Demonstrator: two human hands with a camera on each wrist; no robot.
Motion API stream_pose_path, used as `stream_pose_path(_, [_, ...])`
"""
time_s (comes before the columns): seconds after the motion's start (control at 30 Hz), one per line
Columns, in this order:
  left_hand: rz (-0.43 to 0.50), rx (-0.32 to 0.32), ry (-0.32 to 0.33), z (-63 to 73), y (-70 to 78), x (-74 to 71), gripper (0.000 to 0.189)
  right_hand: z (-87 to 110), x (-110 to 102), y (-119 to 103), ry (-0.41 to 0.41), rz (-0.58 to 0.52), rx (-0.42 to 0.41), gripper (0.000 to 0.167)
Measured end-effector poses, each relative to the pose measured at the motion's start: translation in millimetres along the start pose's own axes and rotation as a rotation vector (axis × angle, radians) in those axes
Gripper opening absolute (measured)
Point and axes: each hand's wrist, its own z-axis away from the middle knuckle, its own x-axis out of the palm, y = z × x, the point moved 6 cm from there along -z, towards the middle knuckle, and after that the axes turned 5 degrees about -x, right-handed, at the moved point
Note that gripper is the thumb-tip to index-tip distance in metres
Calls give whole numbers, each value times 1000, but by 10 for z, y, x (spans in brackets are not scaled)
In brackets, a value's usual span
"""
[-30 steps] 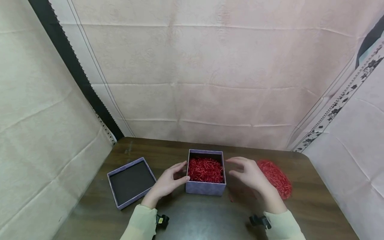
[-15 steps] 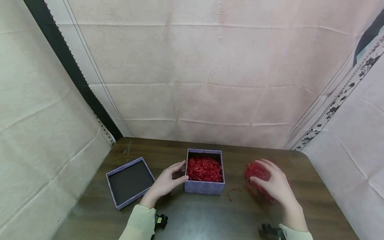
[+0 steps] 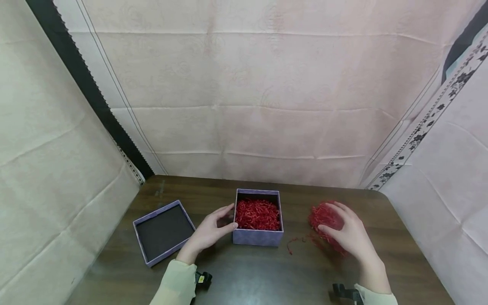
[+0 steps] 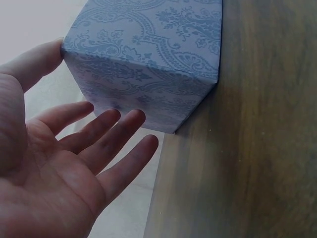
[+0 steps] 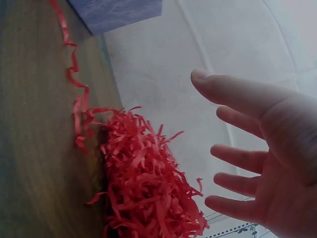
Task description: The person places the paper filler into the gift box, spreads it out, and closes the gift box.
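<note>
A purple patterned box [image 3: 258, 238] stands in the middle of the table, filled with red shredded paper [image 3: 257, 214]. My left hand [image 3: 212, 228] is at its left side, the thumb at the front corner; in the left wrist view the other fingers [image 4: 128, 161] spread loosely beside the box wall [image 4: 133, 84]. My right hand [image 3: 348, 233] hovers at a second heap of red shredded paper [image 5: 148, 183], overlapping it in the head view. The right wrist view shows its fingers apart and nothing between them.
A purple-edged lid [image 3: 164, 233] with a dark inside lies upturned left of the box, close to my left forearm. Loose red strands [image 5: 74, 74] trail over the wooden table [image 3: 259, 279] between box and heap. Pale cloth [image 3: 244, 106] hangs behind.
My right hand has moved from beside the box rightward to the heap, which now reaches further left. My left hand stays at the box.
</note>
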Motion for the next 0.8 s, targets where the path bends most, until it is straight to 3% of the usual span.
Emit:
stream_pose_path(0.5, [21,8,-14,-5,11,-5,71,-60,60,323,-152,152,90,116])
stream_pose_path(0.67, [19,10,-12,-4,12,-7,72,-101,104,482,-242,136,160,126])
stream_pose_path(0.8, [20,9,-13,-6,-3,3,72,-87,183,487,-291,106,185,129])
